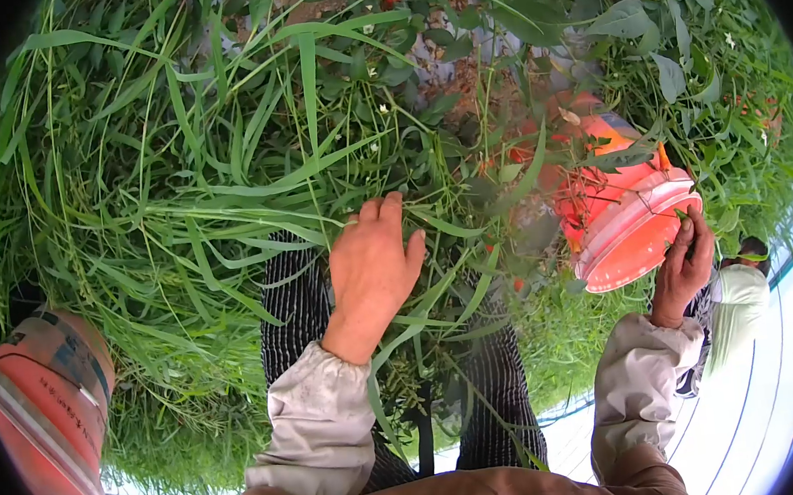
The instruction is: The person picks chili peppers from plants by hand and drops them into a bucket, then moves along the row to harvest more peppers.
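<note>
My left hand [370, 264] reaches into the long grass and leafy plants in front of my legs. Its fingers are stretched out with the thumb apart, and the fingertips are partly lost among the blades. To the right, my right hand [684, 269] is at the rim of a red bucket [636, 236]. Its fingers are pinched together, with a small green bit showing at the tips; what they hold is too small to name. Orange-red pieces [615, 134] show by that bucket, partly covered by leaves.
Another red bucket [56, 400] stands at the far left, tilted in view. Tall grass [145, 175] and plants with small white flowers surround my striped trousers [495, 399]. Behind on the right is another person [739, 307] in a pale top.
</note>
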{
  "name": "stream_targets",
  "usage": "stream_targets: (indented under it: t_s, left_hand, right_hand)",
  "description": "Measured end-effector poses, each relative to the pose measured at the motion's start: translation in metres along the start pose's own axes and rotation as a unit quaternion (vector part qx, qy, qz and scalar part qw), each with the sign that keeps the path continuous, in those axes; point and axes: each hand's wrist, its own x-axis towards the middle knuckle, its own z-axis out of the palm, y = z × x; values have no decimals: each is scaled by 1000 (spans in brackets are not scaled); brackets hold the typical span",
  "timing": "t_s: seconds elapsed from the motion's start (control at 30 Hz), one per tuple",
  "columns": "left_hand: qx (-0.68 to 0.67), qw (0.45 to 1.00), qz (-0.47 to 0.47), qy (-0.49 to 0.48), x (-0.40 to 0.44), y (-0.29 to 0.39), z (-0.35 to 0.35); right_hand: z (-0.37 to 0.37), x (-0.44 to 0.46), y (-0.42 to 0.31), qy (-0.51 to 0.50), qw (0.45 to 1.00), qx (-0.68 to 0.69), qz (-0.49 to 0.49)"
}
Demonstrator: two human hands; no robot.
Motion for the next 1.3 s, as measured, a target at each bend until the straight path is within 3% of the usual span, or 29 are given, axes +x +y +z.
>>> stream_targets:
  t_s: [0.03,0.1,0.13,0.2,0.3,0.33,0.37,0.4,0.47,0.53,0.6,0.63,0.67,0.73,0.8,0.83,0.87,0.9,0.93,1.0,1.03,1.1,1.13,1.2,1.27,1.3]
  left_hand:
    - [2,1000,-8,8,0,-1,0]
    - [-16,999,-20,30,0,-1,-2]
    - [-34,997,-33,55,1,-2,-4]
    - [-26,997,-45,53,2,-2,-7]
    - [-8,997,-63,50,3,-7,-9]
    - [0,996,-68,50,3,-9,-10]
    - [27,995,-66,68,3,-15,-9]
    - [31,995,-63,68,4,-24,-9]
    - [45,986,-42,158,4,-36,-8]
    - [36,985,-59,161,6,-38,-9]
    - [-96,982,-74,145,8,-38,-6]
    - [-94,983,-70,144,10,-42,-4]
    - [-235,958,-103,126,14,-48,0]
    - [-507,840,-144,131,16,-40,-3]
    - [-523,823,-182,127,17,-41,-15]
    - [-586,773,-215,116,19,-48,-14]
    - [-577,772,-236,125,17,-52,-15]
    - [-595,759,-230,131,18,-51,-18]
    - [-612,746,-224,136,18,-51,-21]
    - [-609,749,-203,164,19,-51,-31]
    - [-604,748,-217,168,19,-55,-33]
    - [-594,751,-233,171,18,-66,-32]
    - [-553,779,-239,175,18,-75,-27]
    - [-508,805,-245,182,18,-79,-26]
    - [-512,806,-253,159,19,-66,-30]
    - [-509,788,-264,223,25,-55,-32]
  right_hand:
    - [-5,-6,21,0,1000,0,1]
    - [-11,-12,43,-186,950,-211,138]
    - [-11,-14,44,-185,950,-209,138]
    - [-9,-14,38,-268,892,-347,105]
    - [13,20,-53,-189,971,-140,40]
    - [30,27,-84,-175,979,72,71]
    - [49,31,-108,-214,946,224,94]
    - [78,36,-130,-189,945,266,22]
    - [133,50,-177,-151,935,319,34]
    - [205,47,-197,-125,928,348,38]
    - [248,23,-215,-279,917,226,171]
    - [256,7,-223,-393,857,261,208]
    - [256,-7,-233,-496,781,293,241]
    - [230,-45,-266,-373,643,583,327]
    - [224,-54,-289,-338,667,588,308]
    - [214,-48,-301,-351,631,614,320]
    - [205,-39,-309,-360,594,639,330]
    - [201,-32,-315,-375,456,730,344]
    - [198,-29,-324,-346,397,768,363]
    - [197,-24,-334,-314,341,811,356]
    - [201,-25,-335,-309,339,813,360]
    - [210,-26,-336,-351,396,799,287]
    - [214,-28,-333,-348,393,801,288]
    - [219,-33,-323,-405,560,697,190]
    - [206,-29,-310,-418,522,711,216]
    - [209,-32,-306,-398,472,749,240]
